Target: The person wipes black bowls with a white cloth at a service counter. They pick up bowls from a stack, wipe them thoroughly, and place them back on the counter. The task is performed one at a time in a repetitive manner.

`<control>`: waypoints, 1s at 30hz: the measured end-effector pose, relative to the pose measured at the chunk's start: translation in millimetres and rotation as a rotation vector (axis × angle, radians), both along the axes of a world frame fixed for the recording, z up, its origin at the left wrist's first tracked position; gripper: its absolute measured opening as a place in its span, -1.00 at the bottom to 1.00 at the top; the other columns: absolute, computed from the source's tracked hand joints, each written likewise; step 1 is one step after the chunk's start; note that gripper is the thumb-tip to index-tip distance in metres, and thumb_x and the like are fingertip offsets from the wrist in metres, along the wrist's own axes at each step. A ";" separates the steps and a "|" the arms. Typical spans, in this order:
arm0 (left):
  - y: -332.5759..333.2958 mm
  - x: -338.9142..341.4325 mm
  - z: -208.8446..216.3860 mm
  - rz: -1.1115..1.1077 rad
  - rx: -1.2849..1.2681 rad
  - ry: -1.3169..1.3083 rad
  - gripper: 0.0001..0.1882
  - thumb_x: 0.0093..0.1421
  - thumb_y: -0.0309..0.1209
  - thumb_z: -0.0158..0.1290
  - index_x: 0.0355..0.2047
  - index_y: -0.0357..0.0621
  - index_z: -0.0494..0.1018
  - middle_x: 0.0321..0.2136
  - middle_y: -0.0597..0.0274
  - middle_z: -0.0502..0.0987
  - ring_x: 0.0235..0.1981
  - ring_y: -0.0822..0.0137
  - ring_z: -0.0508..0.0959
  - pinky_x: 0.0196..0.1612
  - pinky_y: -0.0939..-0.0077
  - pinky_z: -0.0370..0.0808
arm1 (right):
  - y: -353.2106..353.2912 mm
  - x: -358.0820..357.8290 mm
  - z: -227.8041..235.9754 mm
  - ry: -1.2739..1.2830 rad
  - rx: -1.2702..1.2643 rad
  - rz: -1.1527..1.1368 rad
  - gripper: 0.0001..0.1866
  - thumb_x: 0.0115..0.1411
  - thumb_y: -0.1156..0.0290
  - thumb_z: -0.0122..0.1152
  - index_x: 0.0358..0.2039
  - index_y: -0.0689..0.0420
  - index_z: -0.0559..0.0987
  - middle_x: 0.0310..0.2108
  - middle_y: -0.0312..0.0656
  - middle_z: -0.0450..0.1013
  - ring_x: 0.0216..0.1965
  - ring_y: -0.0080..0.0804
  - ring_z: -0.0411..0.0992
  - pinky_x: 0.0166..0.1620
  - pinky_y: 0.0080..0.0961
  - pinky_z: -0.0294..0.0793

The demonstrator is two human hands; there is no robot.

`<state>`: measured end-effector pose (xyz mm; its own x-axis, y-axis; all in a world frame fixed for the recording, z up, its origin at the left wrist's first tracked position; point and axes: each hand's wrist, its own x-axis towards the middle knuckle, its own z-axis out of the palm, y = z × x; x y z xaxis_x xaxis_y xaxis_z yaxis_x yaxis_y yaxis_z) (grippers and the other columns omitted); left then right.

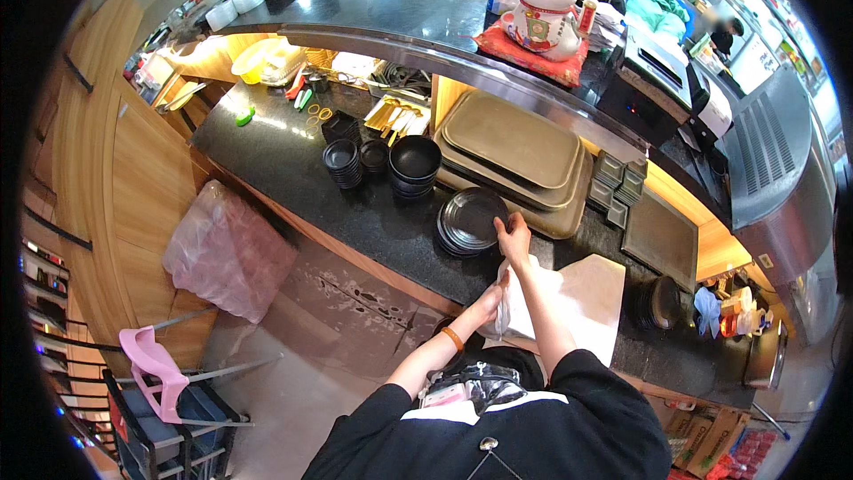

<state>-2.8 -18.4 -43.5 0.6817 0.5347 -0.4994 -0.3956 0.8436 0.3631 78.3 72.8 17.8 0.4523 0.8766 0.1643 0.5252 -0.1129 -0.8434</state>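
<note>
Right grip (pixel 515 237) at stacked dark plates (pixel 469 219)

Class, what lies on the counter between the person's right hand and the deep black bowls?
A stack of round dark plates; the head view shows it between the right hand and the deep black bowls.

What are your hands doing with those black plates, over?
Right hand at the rim of the black plate stack. Left hand gripping a white, cloth-like thing. Black bowls nearby, not blocking.
</note>
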 end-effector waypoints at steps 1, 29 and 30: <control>-0.2 0.5 -3.7 -0.017 0.010 -0.005 -0.44 0.23 0.04 -0.18 0.06 -0.11 0.25 -0.21 0.27 0.51 -0.24 0.35 0.53 -0.13 0.39 0.47 | 0.3 2.1 3.5 0.025 0.034 -0.005 -0.66 0.01 0.27 0.28 -0.46 0.24 0.35 -0.65 -0.09 0.33 -0.60 -0.25 0.32 -0.43 -0.35 0.34; -17.6 15.3 84.9 -0.469 1.679 0.407 -0.51 0.07 -0.55 -0.09 0.07 -0.30 0.25 0.09 -0.11 0.27 0.18 -0.02 0.19 0.23 0.28 0.10 | -198.1 80.5 -34.7 0.474 0.175 -0.541 -0.78 0.29 0.21 -0.10 -0.19 0.07 0.30 -0.57 -0.34 0.35 -0.72 -0.64 0.28 -0.69 -0.69 0.26; -17.9 17.2 76.8 -0.597 1.876 0.411 -0.38 -0.02 -0.59 -0.10 0.14 -0.14 0.20 0.15 0.03 0.21 0.22 0.02 0.12 0.26 0.22 0.04 | -194.3 83.6 -33.6 0.299 0.222 -0.524 -0.75 0.30 0.17 -0.13 -0.19 0.08 0.32 -0.56 -0.34 0.35 -0.70 -0.65 0.28 -0.68 -0.68 0.28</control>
